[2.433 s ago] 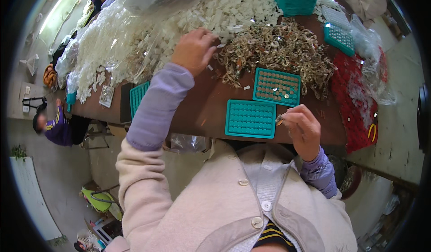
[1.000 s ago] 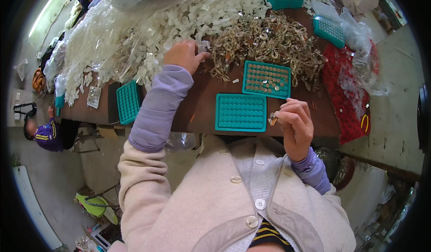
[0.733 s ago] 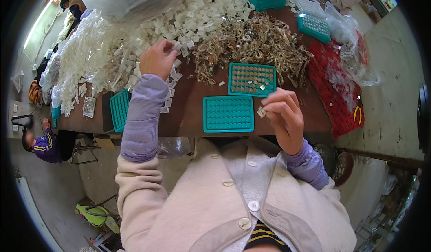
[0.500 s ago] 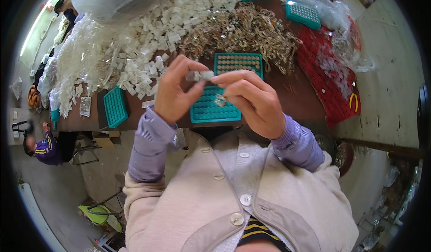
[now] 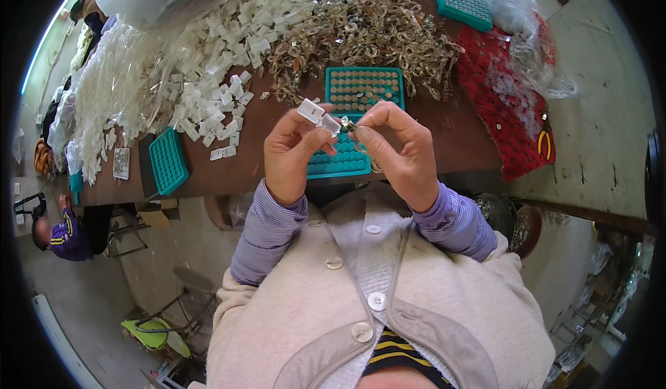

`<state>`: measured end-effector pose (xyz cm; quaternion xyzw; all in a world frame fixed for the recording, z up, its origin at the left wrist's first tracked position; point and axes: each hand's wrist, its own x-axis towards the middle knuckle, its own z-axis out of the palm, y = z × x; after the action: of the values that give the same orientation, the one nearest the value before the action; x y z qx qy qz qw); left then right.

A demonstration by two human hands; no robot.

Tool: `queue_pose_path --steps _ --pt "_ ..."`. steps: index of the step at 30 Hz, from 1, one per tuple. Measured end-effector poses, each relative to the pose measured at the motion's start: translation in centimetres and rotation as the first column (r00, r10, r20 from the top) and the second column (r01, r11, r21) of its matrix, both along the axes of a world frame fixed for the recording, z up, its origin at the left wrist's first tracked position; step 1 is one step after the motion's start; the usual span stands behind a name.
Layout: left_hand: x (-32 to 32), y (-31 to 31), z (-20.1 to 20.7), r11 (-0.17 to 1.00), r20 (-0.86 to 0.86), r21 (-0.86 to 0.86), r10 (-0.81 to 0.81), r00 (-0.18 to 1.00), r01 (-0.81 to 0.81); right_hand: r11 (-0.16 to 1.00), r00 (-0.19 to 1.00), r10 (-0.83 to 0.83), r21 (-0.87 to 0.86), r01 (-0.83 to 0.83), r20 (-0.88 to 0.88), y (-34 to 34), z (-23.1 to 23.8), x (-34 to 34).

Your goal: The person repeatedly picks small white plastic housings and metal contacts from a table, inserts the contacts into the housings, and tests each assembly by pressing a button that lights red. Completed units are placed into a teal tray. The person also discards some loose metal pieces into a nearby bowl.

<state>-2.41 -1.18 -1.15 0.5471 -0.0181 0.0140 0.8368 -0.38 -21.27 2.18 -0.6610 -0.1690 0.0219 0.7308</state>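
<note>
A small clear plastic box (image 5: 312, 111), its lid flipped back, is held by my left hand (image 5: 288, 154) between thumb and fingers. My right hand (image 5: 402, 152) pinches a small shiny piece (image 5: 348, 124) right at the box's open side; a thin loop seems to hang below it, and its exact kind is too small to tell. Beneath both hands lies a teal tray with round hollows (image 5: 333, 170), partly covered by them. Just beyond it, another teal tray (image 5: 364, 71) carries rows of round beige pieces.
A heap of clear little boxes (image 5: 229, 35) spreads across the table's far left. Tangled shiny strands (image 5: 368, 35) are piled behind the trays. At right lies red cloth (image 5: 496, 105) with yellow-handled tool (image 5: 544, 143). Another teal tray (image 5: 168, 161) sits left. A person (image 5: 69, 236) is at far left.
The plastic box in my left hand has gone from closed-looking to opened. My right hand has brought the shiny piece up to it. My left hand has shifted right.
</note>
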Motion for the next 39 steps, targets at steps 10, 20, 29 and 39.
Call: queue_pose_path --steps 10,20,29,39 --pt "-0.3 0.3 1.7 0.817 0.375 0.555 -0.079 0.924 -0.156 0.920 0.945 0.049 -0.383 0.084 0.324 -1.2 0.2 -0.4" --pt "0.9 -0.3 2.1 0.780 0.298 0.620 -0.331 0.895 0.083 0.868 0.834 0.233 -0.494 0.054 0.499 -3.8 0.9 -0.6" --pt "-1.8 -3.6 2.4 0.591 0.300 0.794 -0.182 0.937 -0.139 0.736 0.737 0.226 -0.608 0.299 0.637 -5.1 0.5 -1.4" --pt "-3.2 -5.9 2.0 0.936 -0.135 0.342 -0.033 0.990 0.078 0.749 0.679 -0.060 -0.417 0.515 0.732 -5.0 -1.8 -2.0"
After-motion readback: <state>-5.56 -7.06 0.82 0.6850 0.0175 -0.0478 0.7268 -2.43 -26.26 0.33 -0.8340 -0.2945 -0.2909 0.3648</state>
